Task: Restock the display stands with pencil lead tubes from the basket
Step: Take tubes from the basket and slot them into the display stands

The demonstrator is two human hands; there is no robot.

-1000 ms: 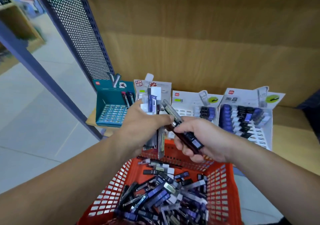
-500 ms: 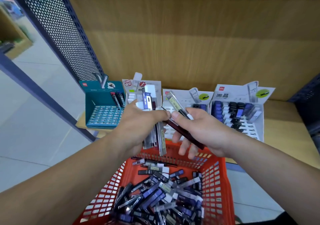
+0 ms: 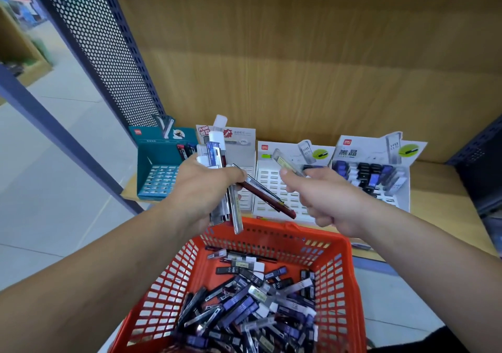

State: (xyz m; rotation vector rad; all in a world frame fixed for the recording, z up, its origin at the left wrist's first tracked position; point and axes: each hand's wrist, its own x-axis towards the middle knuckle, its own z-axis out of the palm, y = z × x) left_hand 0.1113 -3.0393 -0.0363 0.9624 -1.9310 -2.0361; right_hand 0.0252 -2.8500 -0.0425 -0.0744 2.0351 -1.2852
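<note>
My left hand (image 3: 202,189) grips a bundle of lead tubes (image 3: 226,189), clear, blue and dark red, fanned out above the basket's far rim. My right hand (image 3: 323,198) pinches one clear tube (image 3: 286,164) between thumb and fingers, over the mostly empty white display stand (image 3: 274,189). The orange basket (image 3: 342,293) below holds several loose tubes (image 3: 252,309). On the shelf stand a teal stand (image 3: 160,176), a tall white stand (image 3: 241,146) behind my left hand, and a right stand (image 3: 372,170) partly filled with black and blue tubes.
The stands sit on a wooden shelf (image 3: 445,189) with a wooden back panel. A perforated dark metal side panel (image 3: 108,62) rises at the left, with tiled floor beyond it. Another dark panel (image 3: 480,160) bounds the shelf at the right.
My right hand has drawn one clear tube away from the bundle and moved right, toward the middle white stand. The dark red tube stays with my left hand. The view tilted slightly.
</note>
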